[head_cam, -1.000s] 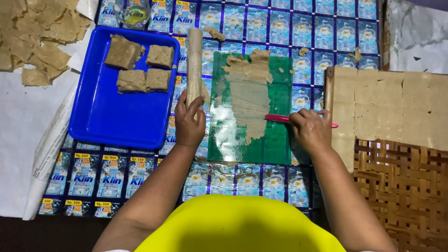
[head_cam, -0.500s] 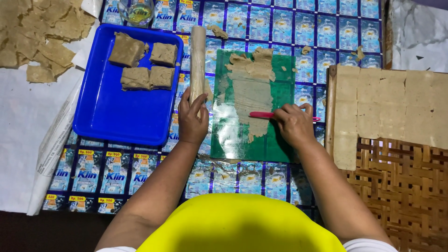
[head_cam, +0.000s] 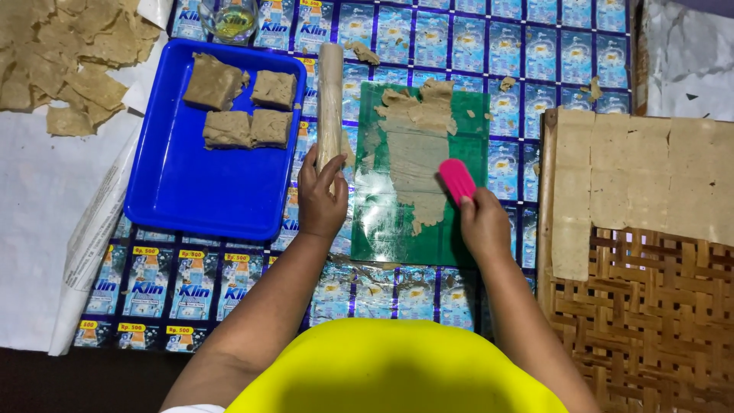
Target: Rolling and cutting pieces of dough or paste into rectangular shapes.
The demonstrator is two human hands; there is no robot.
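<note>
Far left, thin dried dough sheets (head_cam: 61,61) lie heaped on white paper (head_cam: 34,229). Right of them a blue tray (head_cam: 191,199) holds four tan dough blocks (head_cam: 241,103) at its far end; a small glass (head_cam: 228,17) stands just beyond the tray.

The left hand (head_cam: 321,200) is clenched round the near end of a rolling pin (head_cam: 330,99), which lies along the gap between tray and green board (head_cam: 397,237), pointing far.

On the board, a thin dough strip (head_cam: 417,160) is spread, ragged at its far end, straighter along its sides. The right hand (head_cam: 483,223) grasps a pink scraper (head_cam: 457,180), whose edge rests at the strip's right side, touching it.

To do this well, I judge the scraper should stay low and flat against the board, sliding under the dough's edge rather than digging in, since so thin a sheet would likely tear. Keeping the pin parked clear of the board leaves the strip undisturbed.

Far right, squared dough sheets (head_cam: 642,168) lie edge to edge on a woven mat (head_cam: 650,336), with bare weave at its near end. All rests on a cover of blue sachets (head_cam: 397,291).
</note>
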